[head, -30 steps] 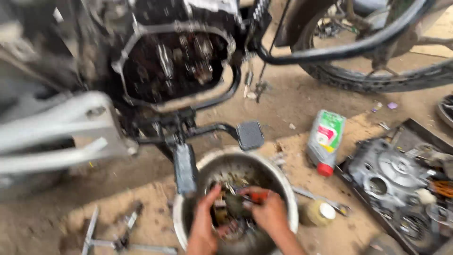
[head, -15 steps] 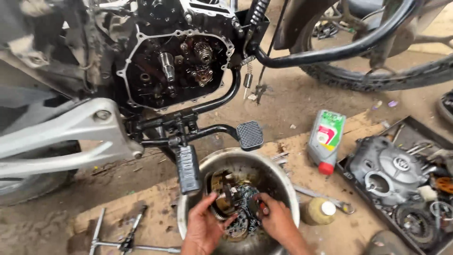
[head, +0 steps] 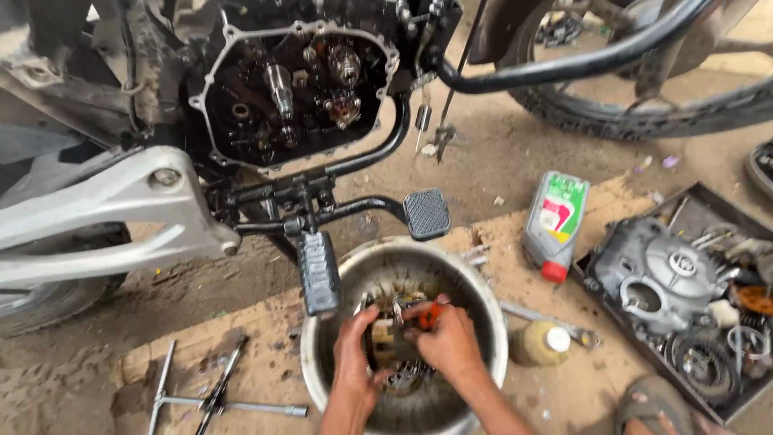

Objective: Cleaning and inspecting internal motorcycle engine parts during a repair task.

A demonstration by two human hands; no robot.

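Motorcycle engine (head: 294,89), cover off, gears exposed, sharper than second ago. Parts tray (head: 749,211) at right edge of wooden board (head: 241,354), holding grey engine cover (head: 660,270). Steel basin (head: 475,298) at board's middle, below footpeg (head: 318,272). Oil bottle (head: 555,225) beside basin's right. Both hands deeper in basin than before: left hand (head: 354,346) and right hand (head: 447,342) clasp greasy metal part (head: 390,342) near centre.

floor (head: 515,169): dirt | on it: metal basin (head: 483,290), oil bottle (head: 555,225), parts tray (head: 708,205), T-wrenches (head: 201,399)
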